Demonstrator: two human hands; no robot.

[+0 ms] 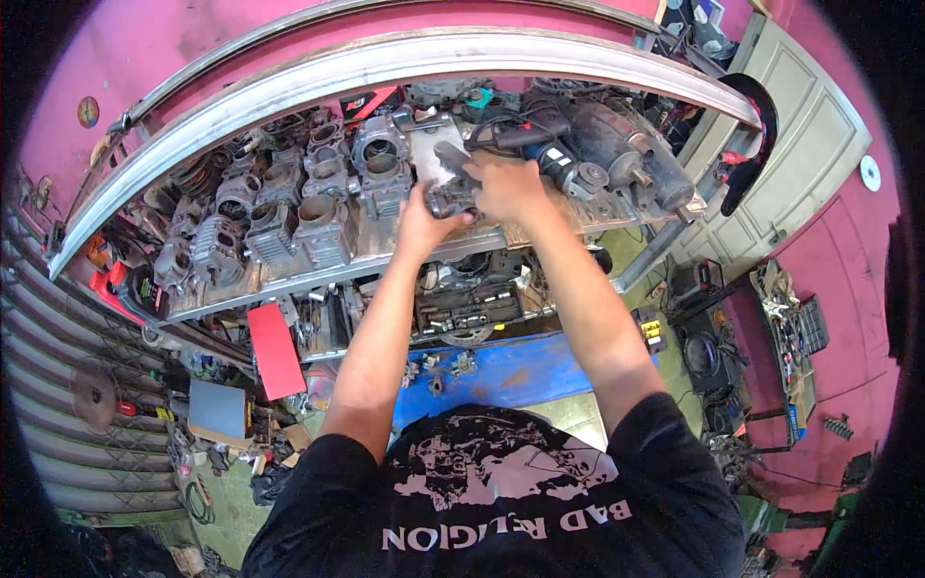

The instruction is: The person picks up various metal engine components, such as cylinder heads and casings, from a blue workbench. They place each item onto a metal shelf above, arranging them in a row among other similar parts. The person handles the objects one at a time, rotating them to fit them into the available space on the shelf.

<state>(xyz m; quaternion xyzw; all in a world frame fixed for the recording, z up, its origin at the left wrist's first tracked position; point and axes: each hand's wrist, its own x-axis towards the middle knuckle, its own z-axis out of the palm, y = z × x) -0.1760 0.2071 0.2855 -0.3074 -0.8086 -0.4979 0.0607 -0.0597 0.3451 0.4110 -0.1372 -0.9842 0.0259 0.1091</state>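
Both my arms reach forward to the middle of the workbench shelf. My left hand (424, 229) is closed around the near left side of a small dark metal part (450, 201), thumb pointing right. Just right of it, my right hand (511, 191) is closed on a dark, elongated piece (450, 157) that sticks out up and left past its fingers; its kind is unclear. The fingers hide much of both pieces. Behind them lies a pale, stained board (430, 144). An angle grinder (570, 171) with a blue-and-black body rests right of my right hand.
Several engine cylinder blocks (323, 229) crowd the shelf's left side. A large dark metal cylinder (602, 133) lies at the right. A pale metal beam (405, 63) arches across the far side. Below are an open socket tray (470, 310), a red panel (276, 352) and a blue surface (520, 371).
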